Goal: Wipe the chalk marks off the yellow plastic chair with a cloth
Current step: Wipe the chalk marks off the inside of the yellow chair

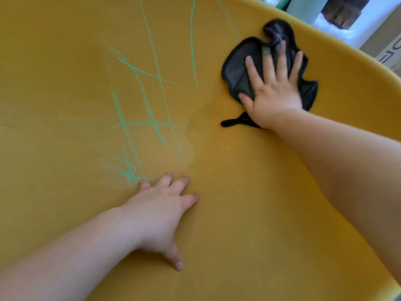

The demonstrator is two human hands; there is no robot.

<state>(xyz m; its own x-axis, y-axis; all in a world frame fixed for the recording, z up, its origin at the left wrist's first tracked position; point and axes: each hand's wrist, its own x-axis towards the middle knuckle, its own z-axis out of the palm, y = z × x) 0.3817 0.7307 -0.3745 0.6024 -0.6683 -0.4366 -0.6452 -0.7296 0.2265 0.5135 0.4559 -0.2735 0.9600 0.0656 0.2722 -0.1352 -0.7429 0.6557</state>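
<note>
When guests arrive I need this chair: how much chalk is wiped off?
Right part of the yellow chair looks chalk-free. The right hand presses the dark cloth flat near the rim; the left hand rests on the seat. Green chalk marks at left are unwiped.

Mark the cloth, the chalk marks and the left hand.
cloth point(235, 68): head view, on its flat left part.
chalk marks point(153, 123): head view, on a crossing of green lines.
left hand point(156, 213): head view, on the back of the hand.

cloth point(236, 68) on chair point(260, 203) right | chalk marks point(141, 109) left
</note>
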